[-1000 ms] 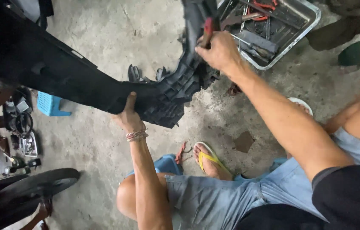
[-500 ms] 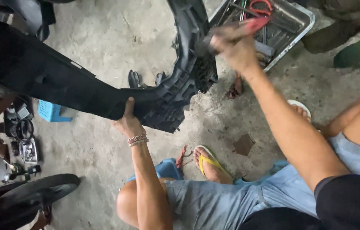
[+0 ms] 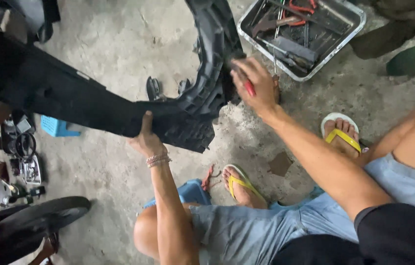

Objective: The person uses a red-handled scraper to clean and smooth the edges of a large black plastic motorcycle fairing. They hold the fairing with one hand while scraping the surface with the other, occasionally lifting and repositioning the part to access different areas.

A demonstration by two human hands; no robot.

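Overhead: black panel (image 3: 94,105) held off the concrete floor (image 3: 114,44), spanning from upper left to centre. Left hand (image 3: 147,140) grips its lower edge, thumb up against the plastic. Right hand (image 3: 259,86) clenched round a red-handled tool (image 3: 246,83) at the panel's ribbed end. Metal tool tray (image 3: 352,34) just beyond; yellow-strapped sandals (image 3: 242,184) below.

Rough grey concrete floor (image 3: 119,44). Far right: metal tool tray (image 3: 354,29) w/ tools. Left: small blue crate (image 3: 55,127), scattered parts (image 3: 23,157). Near left: black tyre (image 3: 40,216). Mid: dark patch (image 3: 280,164).
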